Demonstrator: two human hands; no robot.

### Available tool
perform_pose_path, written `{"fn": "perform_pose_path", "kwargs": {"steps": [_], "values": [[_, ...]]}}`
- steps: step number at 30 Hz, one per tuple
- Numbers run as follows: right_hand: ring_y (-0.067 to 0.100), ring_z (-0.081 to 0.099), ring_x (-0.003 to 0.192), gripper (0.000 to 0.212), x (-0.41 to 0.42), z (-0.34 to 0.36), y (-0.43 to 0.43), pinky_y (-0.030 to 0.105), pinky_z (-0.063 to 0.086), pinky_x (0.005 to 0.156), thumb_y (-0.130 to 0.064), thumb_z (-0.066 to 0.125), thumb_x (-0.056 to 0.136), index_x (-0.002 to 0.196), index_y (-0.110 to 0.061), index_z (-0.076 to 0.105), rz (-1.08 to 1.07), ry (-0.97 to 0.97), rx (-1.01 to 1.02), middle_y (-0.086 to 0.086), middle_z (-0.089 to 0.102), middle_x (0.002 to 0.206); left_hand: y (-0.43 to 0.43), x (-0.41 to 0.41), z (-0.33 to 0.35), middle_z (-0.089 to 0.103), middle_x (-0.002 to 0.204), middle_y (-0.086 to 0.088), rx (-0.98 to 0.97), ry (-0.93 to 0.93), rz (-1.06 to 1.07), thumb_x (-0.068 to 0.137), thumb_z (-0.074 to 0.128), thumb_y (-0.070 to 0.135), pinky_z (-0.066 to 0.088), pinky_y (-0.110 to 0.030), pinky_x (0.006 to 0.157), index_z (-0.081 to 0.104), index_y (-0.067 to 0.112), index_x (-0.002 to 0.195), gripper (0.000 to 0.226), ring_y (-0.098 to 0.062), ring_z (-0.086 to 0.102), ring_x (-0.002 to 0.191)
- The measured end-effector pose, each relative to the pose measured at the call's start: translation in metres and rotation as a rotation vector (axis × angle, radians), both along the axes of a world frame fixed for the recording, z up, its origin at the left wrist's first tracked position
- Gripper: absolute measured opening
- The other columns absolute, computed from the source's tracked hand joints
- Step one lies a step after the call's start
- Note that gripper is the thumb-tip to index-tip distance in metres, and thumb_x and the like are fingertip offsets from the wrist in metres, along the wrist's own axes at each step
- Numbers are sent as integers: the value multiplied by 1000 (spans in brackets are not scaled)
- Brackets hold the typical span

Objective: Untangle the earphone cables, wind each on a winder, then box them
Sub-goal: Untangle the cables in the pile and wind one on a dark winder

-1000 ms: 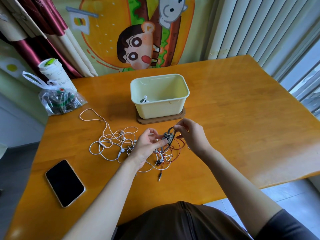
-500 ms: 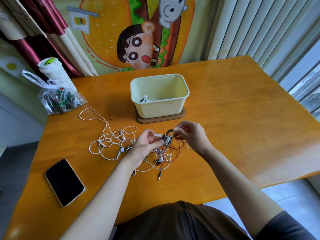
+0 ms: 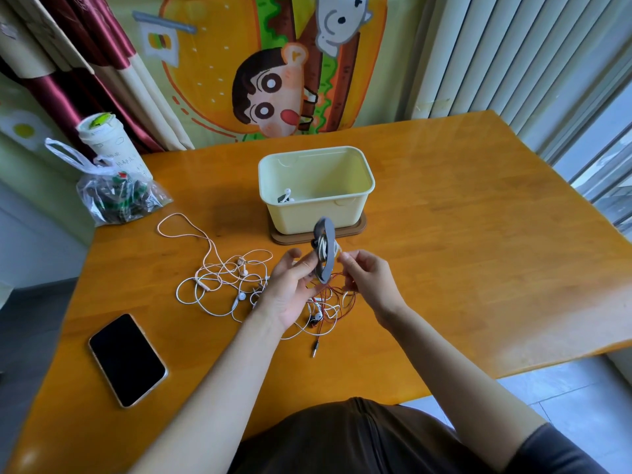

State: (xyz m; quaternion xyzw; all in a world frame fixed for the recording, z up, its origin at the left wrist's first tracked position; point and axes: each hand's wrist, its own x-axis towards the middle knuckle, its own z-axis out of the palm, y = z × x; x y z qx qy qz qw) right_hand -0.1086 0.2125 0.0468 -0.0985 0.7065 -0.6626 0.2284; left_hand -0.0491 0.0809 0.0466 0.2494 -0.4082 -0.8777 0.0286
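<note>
My left hand [image 3: 290, 289] holds a grey winder [image 3: 324, 249] upright above the table, with white cable wound round its middle. My right hand [image 3: 367, 278] pinches the white cable right beside the winder. Below both hands lies a tangle of white earphone cables [image 3: 222, 282], with a thin red cable [image 3: 337, 302] mixed in and a jack plug [image 3: 314, 348] at the near edge. Behind the winder stands the pale yellow box [image 3: 318, 203] on a brown lid, with one wound white earphone [image 3: 286, 196] inside it.
A black phone [image 3: 127, 359] lies face up at the near left of the wooden table [image 3: 461, 251]. A clear plastic bag [image 3: 116, 196] and a white paper cup [image 3: 106, 145] sit at the far left corner. Curtains hang behind.
Both hands have lifted the winder higher above the tangle and turned it upright. More white cable sits on it than before.
</note>
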Motion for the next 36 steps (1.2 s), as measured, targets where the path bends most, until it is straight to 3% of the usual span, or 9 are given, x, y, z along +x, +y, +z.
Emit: {"fn": "perform_pose_path", "kwargs": {"steps": [4,6,11,16,21,23,26,29,36], "values": [[7,51,47,23,9,-2,-8,23,44,51,-21,51,96,78,-10,59,21,57,66,-6,58,59,5,-4,1,65,100,-16,-6,-24,73,89,58,7,46,-45,85,43,18,89,19,-27,58,93],[7,51,47,23,11,-2,-9,22,45,50,-19,50,97,79,-9,60,39,74,115,-3,60,62,7,-6,0,67,100,-15,43,-41,76,90,57,9,46,-47,87,42,19,89,18,-27,60,94],[0,47,46,17,14,0,-8,11,36,47,-16,52,96,91,-11,68,108,325,349,-6,58,66,8,-12,1,64,94,-9,50,-117,257,91,60,8,45,-39,81,40,18,85,23,-23,57,92],[3,51,55,21,23,4,-10,9,40,52,-16,52,96,100,-8,72,161,479,413,-1,62,74,9,-17,4,64,93,-2,-11,-136,355,87,65,6,45,-35,82,42,18,84,27,-22,53,104],[21,61,67,22,16,1,-8,25,46,58,-14,50,96,100,-12,72,213,522,523,8,70,83,11,-13,6,60,86,-7,74,-129,289,89,62,8,43,-43,88,40,16,80,25,-20,51,85],[19,61,74,23,19,2,-8,28,49,63,-15,49,97,102,-12,71,259,627,562,5,68,89,10,-12,6,62,89,-5,40,-127,314,89,62,6,42,-45,92,40,17,82,26,-19,54,88],[16,55,72,26,21,6,-7,19,36,56,-19,46,98,104,-10,70,300,722,624,3,61,87,11,-11,4,65,93,-5,-64,-135,358,88,62,3,42,-43,94,40,15,90,25,-23,59,103],[16,50,70,28,21,9,-4,14,26,51,-19,43,100,107,-10,68,343,763,684,3,56,87,14,-8,5,68,93,-4,-168,-142,361,87,64,4,44,-40,97,39,13,94,28,-21,61,101],[23,58,75,30,24,10,-3,33,46,61,-20,39,101,103,-10,67,386,805,759,6,58,93,13,-5,0,72,87,2,-389,-156,291,84,69,7,43,-43,102,36,17,87,35,-19,66,94]]}}
